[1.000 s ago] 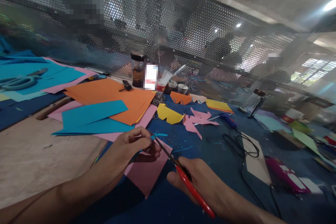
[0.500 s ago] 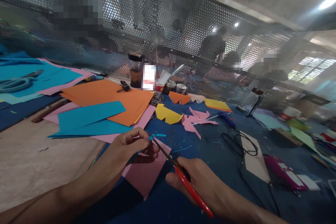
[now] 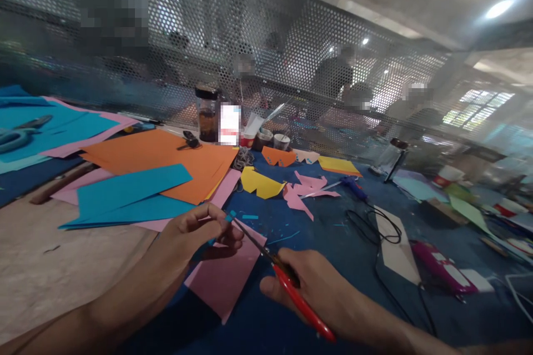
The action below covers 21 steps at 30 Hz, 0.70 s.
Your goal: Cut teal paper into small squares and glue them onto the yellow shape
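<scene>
My left hand (image 3: 204, 233) pinches a small piece of blue paper (image 3: 229, 217) between thumb and fingers; most of that piece is hidden by the fingers. In my right hand (image 3: 316, 277) are red-handled scissors (image 3: 297, 302). Their blades point up and left, with the tips right at the blue paper. The blades look nearly closed; whether paper lies between them I cannot tell. Under the hands is a sheet of pink paper (image 3: 229, 285) on the dark blue table. Small blue paper scraps (image 3: 250, 217) are scattered just beyond the blades.
Blue paper (image 3: 133, 191) and orange sheets (image 3: 154, 152) lie left. Ahead are a yellow cut-out (image 3: 262, 184), a pink cut-paper shape (image 3: 310, 194) and a blue glue gun (image 3: 355, 188) with black cord. A lidded jar (image 3: 207, 116) stands by the perforated metal screen (image 3: 266, 39).
The view has shifted slightly, so most things appear further left. Both hands keep their grip. The scissor tips now sit slightly to the right of the blue paper rather than across it.
</scene>
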Each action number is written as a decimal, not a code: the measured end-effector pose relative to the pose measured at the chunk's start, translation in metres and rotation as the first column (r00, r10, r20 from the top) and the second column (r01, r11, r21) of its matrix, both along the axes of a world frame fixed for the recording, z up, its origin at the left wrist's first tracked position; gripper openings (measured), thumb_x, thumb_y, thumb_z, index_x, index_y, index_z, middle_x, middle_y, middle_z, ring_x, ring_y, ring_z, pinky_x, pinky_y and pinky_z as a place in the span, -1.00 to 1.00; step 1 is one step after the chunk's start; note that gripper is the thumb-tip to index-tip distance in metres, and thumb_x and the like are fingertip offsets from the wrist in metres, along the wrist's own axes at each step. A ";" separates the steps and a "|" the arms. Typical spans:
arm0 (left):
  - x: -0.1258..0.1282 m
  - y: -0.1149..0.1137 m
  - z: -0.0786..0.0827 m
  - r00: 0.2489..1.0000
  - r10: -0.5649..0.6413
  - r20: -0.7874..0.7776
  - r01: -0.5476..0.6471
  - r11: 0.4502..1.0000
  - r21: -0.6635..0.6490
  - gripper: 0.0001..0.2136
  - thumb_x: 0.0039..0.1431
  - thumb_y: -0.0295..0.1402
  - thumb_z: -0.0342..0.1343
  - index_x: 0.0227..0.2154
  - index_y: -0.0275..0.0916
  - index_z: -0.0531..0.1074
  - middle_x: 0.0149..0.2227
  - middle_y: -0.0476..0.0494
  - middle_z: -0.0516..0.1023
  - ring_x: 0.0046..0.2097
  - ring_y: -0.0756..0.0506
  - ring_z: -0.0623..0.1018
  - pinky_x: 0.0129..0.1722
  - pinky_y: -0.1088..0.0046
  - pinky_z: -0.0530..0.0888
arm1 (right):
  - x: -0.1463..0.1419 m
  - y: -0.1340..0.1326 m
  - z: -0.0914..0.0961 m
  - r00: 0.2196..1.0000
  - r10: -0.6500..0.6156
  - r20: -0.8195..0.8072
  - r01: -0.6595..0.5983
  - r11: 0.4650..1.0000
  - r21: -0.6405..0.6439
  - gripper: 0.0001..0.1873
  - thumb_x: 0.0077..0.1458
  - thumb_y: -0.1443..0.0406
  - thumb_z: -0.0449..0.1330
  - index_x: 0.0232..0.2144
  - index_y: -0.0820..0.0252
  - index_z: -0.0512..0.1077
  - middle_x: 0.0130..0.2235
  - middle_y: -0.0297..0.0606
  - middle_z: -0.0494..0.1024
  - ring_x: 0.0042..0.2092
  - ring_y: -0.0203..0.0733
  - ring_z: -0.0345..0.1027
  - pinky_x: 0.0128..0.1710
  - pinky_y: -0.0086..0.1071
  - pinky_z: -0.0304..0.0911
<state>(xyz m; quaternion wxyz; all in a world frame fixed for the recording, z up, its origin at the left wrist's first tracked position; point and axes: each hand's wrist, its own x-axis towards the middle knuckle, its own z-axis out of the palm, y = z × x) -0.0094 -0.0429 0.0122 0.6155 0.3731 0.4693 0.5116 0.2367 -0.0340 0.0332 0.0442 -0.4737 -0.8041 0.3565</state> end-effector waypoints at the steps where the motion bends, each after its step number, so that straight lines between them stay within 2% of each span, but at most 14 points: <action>1: -0.001 0.000 0.000 1.000 0.007 0.005 -0.007 1.000 0.000 -0.79 0.18 -0.23 0.31 -0.49 -0.19 0.50 -0.37 -0.09 0.64 -0.26 -0.11 0.62 -0.21 0.39 0.61 | 0.002 0.000 0.000 1.000 -0.002 -0.002 0.002 1.000 0.000 -0.51 0.25 -0.12 0.21 -0.36 0.18 0.36 -0.44 -0.44 0.43 -0.47 -0.39 0.11 -0.51 -0.44 -0.07; 4: -0.002 0.001 0.002 0.997 0.063 0.036 -0.062 0.998 -0.020 -0.78 0.14 -0.21 0.36 -0.49 -0.18 0.50 -0.39 -0.05 0.62 -0.28 -0.11 0.63 -0.21 0.38 0.63 | 0.009 0.002 0.002 0.999 -0.038 0.031 0.037 0.999 0.032 -0.50 0.27 -0.14 0.18 -0.38 0.16 0.35 -0.45 -0.43 0.44 -0.47 -0.37 0.11 -0.51 -0.42 -0.07; 6: -0.002 0.000 0.004 0.996 0.085 0.041 -0.084 0.996 -0.034 -0.77 0.13 -0.20 0.38 -0.49 -0.18 0.51 -0.38 -0.05 0.62 -0.29 -0.11 0.64 -0.22 0.38 0.65 | 0.015 0.006 0.002 0.990 -0.099 0.103 0.085 0.988 0.126 -0.50 0.25 -0.14 0.19 -0.39 0.15 0.35 -0.45 -0.40 0.47 -0.47 -0.33 0.14 -0.49 -0.40 -0.07; 9: -0.002 0.000 0.004 0.998 0.048 0.040 -0.046 0.998 -0.040 -0.80 0.16 -0.20 0.37 -0.45 -0.18 0.55 -0.34 -0.10 0.64 -0.24 -0.13 0.65 -0.19 0.35 0.66 | 0.026 0.014 -0.003 0.939 -0.253 0.231 0.162 0.922 0.351 -0.55 0.17 -0.12 0.29 -0.33 0.13 0.42 -0.37 -0.28 0.56 -0.40 -0.16 0.35 -0.43 -0.35 -0.05; 11: -0.001 0.000 0.003 0.998 0.024 0.050 -0.022 0.999 -0.045 -0.82 0.17 -0.21 0.36 -0.42 -0.18 0.58 -0.33 -0.11 0.65 -0.22 -0.13 0.65 -0.16 0.35 0.66 | 0.033 0.022 -0.008 0.904 -0.310 0.293 0.169 0.891 0.422 -0.56 0.16 -0.11 0.30 -0.29 0.14 0.46 -0.31 -0.20 0.59 -0.32 -0.03 0.47 -0.40 -0.32 -0.01; 15: 0.000 0.000 -0.001 0.998 0.005 0.060 0.000 0.997 -0.071 -0.82 0.16 -0.20 0.37 -0.41 -0.18 0.59 -0.31 -0.12 0.68 -0.23 -0.12 0.65 -0.14 0.36 0.65 | 0.047 0.033 -0.017 0.886 -0.311 0.344 0.149 0.893 0.424 -0.61 0.18 -0.03 0.30 -0.19 0.15 0.52 -0.18 -0.16 0.63 -0.18 0.08 0.55 -0.32 -0.30 0.11; 18: 0.002 0.000 -0.002 0.997 -0.010 0.072 0.015 0.997 -0.079 -0.83 0.17 -0.20 0.36 -0.39 -0.18 0.59 -0.31 -0.11 0.69 -0.24 -0.11 0.66 -0.12 0.34 0.64 | 0.053 0.036 -0.016 0.888 -0.280 0.366 0.108 0.898 0.427 -0.69 0.21 0.10 0.28 -0.07 0.11 0.54 -0.10 -0.16 0.62 -0.13 0.07 0.56 -0.25 -0.28 0.17; 21: 0.003 0.001 -0.003 0.996 -0.039 0.075 0.046 0.995 -0.088 -0.84 0.17 -0.23 0.36 -0.38 -0.19 0.58 -0.30 -0.10 0.69 -0.22 -0.12 0.67 -0.09 0.32 0.63 | 0.057 0.037 -0.014 0.891 -0.231 0.391 0.049 0.905 0.422 -0.64 0.20 0.16 0.29 0.04 0.03 0.54 -0.04 -0.18 0.60 -0.08 0.05 0.55 -0.17 -0.26 0.23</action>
